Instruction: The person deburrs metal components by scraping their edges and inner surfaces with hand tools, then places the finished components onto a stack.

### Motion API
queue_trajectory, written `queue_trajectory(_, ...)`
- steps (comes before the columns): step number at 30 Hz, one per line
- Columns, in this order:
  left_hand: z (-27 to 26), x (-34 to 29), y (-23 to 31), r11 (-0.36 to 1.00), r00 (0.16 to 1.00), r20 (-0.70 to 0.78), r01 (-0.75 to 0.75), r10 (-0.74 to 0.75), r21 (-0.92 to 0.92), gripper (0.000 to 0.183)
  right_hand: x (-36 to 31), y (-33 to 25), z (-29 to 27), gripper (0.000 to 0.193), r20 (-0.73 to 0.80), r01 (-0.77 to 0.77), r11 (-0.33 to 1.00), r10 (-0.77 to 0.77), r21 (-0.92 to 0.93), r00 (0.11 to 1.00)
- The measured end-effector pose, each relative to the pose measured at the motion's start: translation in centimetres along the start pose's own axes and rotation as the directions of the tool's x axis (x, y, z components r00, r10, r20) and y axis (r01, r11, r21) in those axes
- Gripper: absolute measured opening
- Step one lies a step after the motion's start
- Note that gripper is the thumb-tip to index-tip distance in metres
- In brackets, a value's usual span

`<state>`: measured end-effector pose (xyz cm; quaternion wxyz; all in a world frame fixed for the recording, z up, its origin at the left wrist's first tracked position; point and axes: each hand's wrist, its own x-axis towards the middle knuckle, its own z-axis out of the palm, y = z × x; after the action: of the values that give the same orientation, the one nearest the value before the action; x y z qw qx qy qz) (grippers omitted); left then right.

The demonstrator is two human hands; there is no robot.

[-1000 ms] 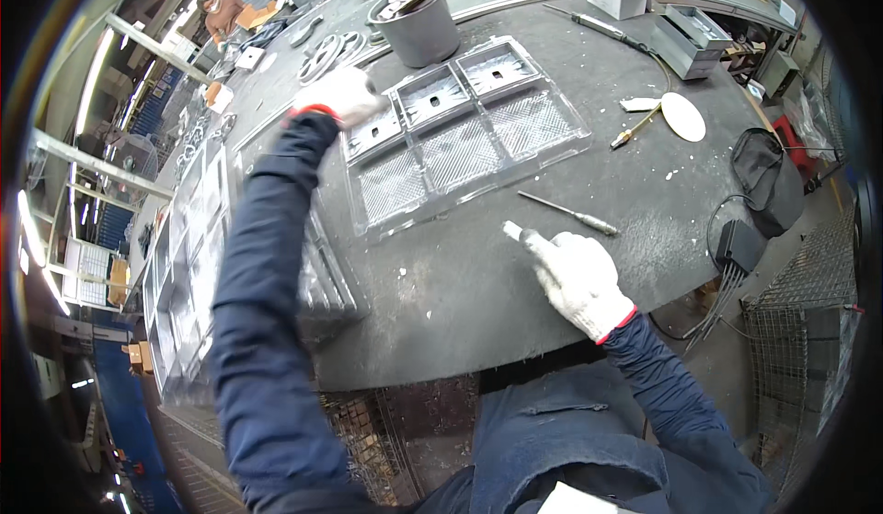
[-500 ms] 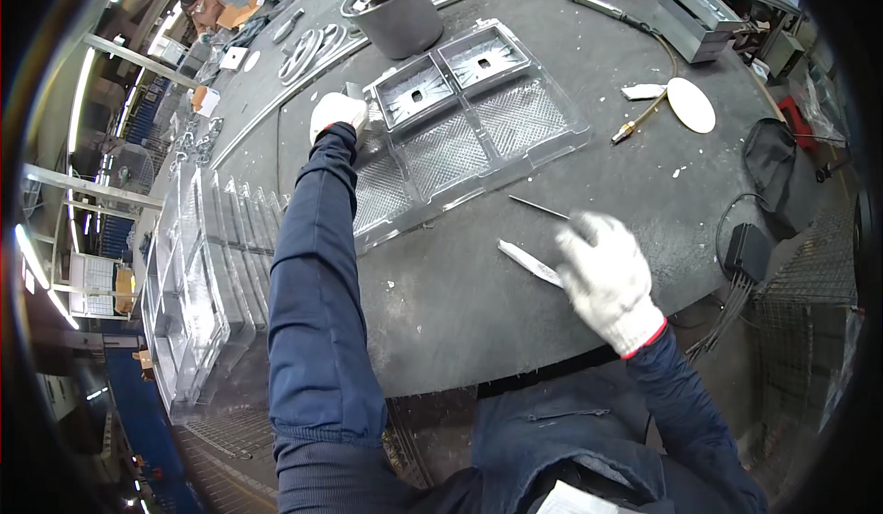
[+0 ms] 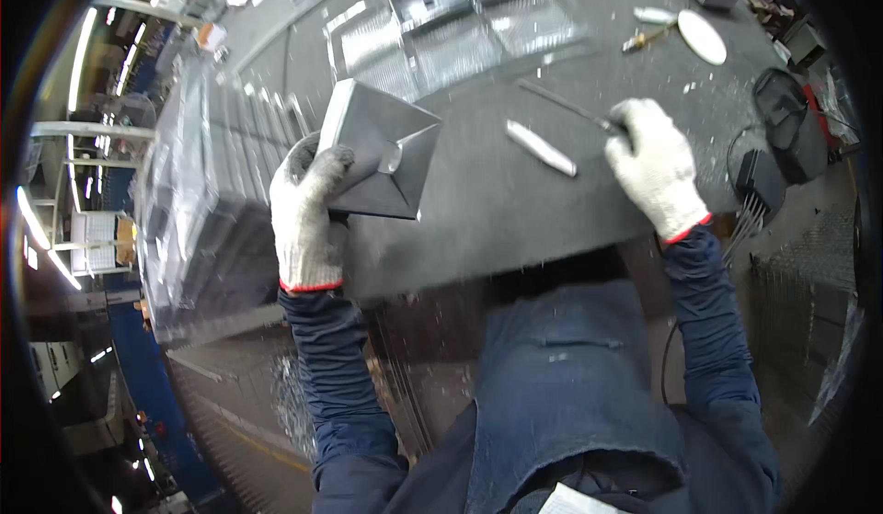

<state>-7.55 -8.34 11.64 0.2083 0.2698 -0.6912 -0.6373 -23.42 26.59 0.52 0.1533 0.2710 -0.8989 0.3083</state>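
My left hand [image 3: 308, 206], in a white knit glove with dark fingertips, is closed round the edge of a grey square part [image 3: 391, 155] with a dished, funnel-like face. It is raised above the bench's near left edge and tilted. My right hand [image 3: 655, 160], gloved alike, is closed round the near end of a thin dark rod-shaped tool [image 3: 566, 102], whose tip points to the far left. Between the hands lies a slim white stick-like object [image 3: 541, 148] on the bench. Beyond stands a clear plastic compartment tray [image 3: 451, 54], holding similar grey parts in its far row.
Stacked clear trays [image 3: 212, 174] stand at the left edge of the dark bench [image 3: 478, 238]. Far right are a white oval disc [image 3: 702, 38], a brass-tipped hose [image 3: 644, 40], a black bag [image 3: 786, 119] and a black box with cables [image 3: 762, 178].
My left hand has come back from the tray's left side, bringing the grey part close. My right hand has shifted right with the rod-shaped tool. The view has tipped downward.
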Motion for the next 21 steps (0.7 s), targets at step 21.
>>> queue_trajectory(21,0.3,-10.1,-9.5,0.996,0.991,-0.125,-0.040,0.050,0.082,0.062,-9.2,-10.6,-1.6,0.030,0.465,-0.266,0.800,-0.019,0.539,0.885)
